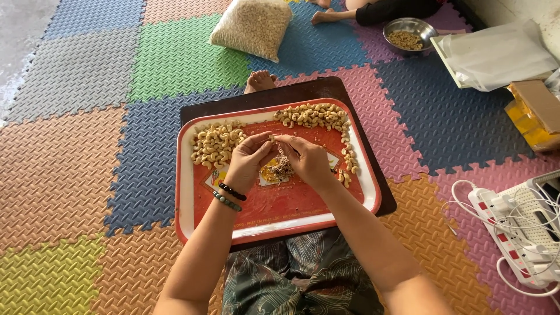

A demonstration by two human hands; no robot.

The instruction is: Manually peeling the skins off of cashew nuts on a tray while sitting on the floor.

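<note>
Both hands are meeting over the middle of the tray, the left hand (248, 158) and the right hand (308, 160) pinching a single cashew nut (274, 139) between their fingertips, thumbs pressing in from either side, apparently so the skin can be worked off it. They are holding it directly above a small heap of brownish skin scraps (281, 168), so whatever is coming loose is dropping onto that heap rather than among the nuts. Two bead bracelets (230, 195) are sitting on the left wrist. Around the hands, the red tray with a white rim (185, 221) is keeping two piles well apart: one pile of nuts (214, 144) at its far left corner, another pile (315, 115) curving along the far edge and down the right side. Under the tray a dark board (303, 90) is resting across the person's lap, giving a flat surface above the coloured foam floor mats (70, 146). Farther off are lying a clear bag of nuts (252, 26), a metal bowl (408, 32) beside another person's feet, and a power strip with white cables (513, 219).
</note>
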